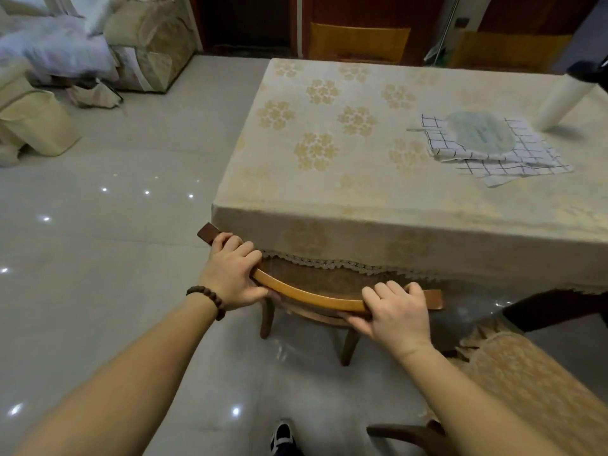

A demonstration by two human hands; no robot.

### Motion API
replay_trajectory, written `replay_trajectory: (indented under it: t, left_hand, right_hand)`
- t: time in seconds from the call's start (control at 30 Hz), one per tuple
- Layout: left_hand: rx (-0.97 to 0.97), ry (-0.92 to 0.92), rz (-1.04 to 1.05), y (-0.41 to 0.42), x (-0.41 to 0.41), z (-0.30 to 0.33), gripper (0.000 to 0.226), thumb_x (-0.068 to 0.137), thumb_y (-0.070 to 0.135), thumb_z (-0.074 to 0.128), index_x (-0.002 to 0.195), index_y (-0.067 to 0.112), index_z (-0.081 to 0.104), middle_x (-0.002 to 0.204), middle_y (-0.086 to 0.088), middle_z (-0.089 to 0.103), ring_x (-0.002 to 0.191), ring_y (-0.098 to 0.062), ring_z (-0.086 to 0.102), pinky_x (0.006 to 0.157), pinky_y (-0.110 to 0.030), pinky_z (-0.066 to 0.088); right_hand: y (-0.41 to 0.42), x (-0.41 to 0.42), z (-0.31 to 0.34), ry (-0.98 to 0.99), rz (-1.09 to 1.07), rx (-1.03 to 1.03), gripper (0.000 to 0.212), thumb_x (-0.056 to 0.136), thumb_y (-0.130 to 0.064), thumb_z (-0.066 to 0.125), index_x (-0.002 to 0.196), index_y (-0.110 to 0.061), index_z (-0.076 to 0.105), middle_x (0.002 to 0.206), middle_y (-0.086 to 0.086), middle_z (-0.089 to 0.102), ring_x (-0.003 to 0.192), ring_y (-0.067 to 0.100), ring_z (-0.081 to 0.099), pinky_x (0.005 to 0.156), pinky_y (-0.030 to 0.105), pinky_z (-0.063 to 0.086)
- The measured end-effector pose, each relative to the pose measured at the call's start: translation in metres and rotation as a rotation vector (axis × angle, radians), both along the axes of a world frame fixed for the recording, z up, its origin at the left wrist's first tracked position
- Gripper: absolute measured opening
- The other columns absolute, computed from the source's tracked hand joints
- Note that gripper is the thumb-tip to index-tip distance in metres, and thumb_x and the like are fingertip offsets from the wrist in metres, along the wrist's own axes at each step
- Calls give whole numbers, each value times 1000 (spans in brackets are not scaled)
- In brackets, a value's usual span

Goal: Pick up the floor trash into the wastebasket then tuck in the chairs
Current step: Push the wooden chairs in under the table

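A wooden chair with a curved top rail stands at the near edge of the table, its seat mostly under the cream flowered tablecloth. My left hand grips the left part of the rail. My right hand grips the right part. A second chair with a patterned cushion stands at the lower right, out from the table. No wastebasket or floor trash shows in this view.
A checked cloth with a fan on it and a white roll lie on the table's right side. Covered sofas and crumpled fabric stand at the far left. Two yellow-backed chairs are beyond the table. My shoe is below.
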State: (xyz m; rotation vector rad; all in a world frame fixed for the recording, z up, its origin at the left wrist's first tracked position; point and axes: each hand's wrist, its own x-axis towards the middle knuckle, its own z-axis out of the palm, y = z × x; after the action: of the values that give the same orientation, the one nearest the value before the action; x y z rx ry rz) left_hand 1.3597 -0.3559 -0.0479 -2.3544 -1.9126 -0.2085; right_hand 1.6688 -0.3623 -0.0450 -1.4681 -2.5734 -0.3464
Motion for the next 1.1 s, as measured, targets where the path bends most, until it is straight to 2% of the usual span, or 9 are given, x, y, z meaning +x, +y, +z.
replay_trajectory:
  t: [0.1, 0.2, 0.4, 0.57, 0.7, 0.9, 1.1]
  left_hand:
    - [-46, 38, -35, 21, -18, -4, 65, 62, 83, 48, 81, 23, 63, 86, 5, 62, 92, -23, 55, 103, -49, 32]
    - [-11, 20, -62, 34, -23, -8, 64, 65, 82, 44, 81, 23, 63, 85, 6, 65, 95, -24, 57, 105, -50, 32]
    - [32, -66, -8, 41, 1, -9, 76, 66, 90, 26, 71, 21, 56, 74, 6, 60, 79, -22, 54, 95, -45, 35]
    - [80, -68, 43, 47, 25, -18, 68, 64, 87, 41, 68, 21, 56, 72, 6, 60, 77, -21, 54, 89, -43, 36]
    - [72, -54, 88, 58, 34, -20, 71, 64, 89, 36, 68, 21, 57, 71, 6, 60, 76, -21, 52, 86, -42, 33]
    - [125, -51, 57, 85, 35, -14, 72, 64, 87, 39, 69, 18, 57, 71, 4, 59, 74, -23, 52, 86, -43, 31]
    - [50, -5, 35, 104, 7, -9, 72, 62, 89, 40, 69, 20, 56, 76, 5, 61, 79, -22, 54, 89, -45, 32]
  right_hand:
    - [8, -19, -5, 0, -15, 0, 46, 76, -63, 43, 69, -20, 57, 65, -1, 59, 63, 22, 56, 62, 34, 41]
    - [22, -22, -9, -8, 3, 27, 47, 76, -65, 44, 67, -20, 57, 63, -1, 58, 61, 22, 56, 60, 32, 39]
    - [60, 5, -14, -50, 86, 39, 56, 80, -69, 38, 71, -18, 58, 68, 2, 61, 63, 25, 57, 58, 32, 40]
    - [96, 29, -18, -79, 166, 88, 59, 76, -72, 35, 70, -17, 57, 66, 2, 59, 59, 26, 56, 54, 30, 38]
    - [123, 38, -22, -96, 209, 96, 61, 76, -74, 35, 70, -17, 56, 65, 2, 57, 58, 25, 55, 54, 30, 36]
    - [151, 40, -19, -52, 190, 103, 60, 76, -75, 40, 71, -17, 53, 65, 3, 55, 60, 26, 54, 57, 33, 34]
    - [152, 14, -20, -32, 174, 99, 59, 76, -75, 42, 67, -17, 53, 63, 1, 54, 57, 23, 52, 56, 31, 33]
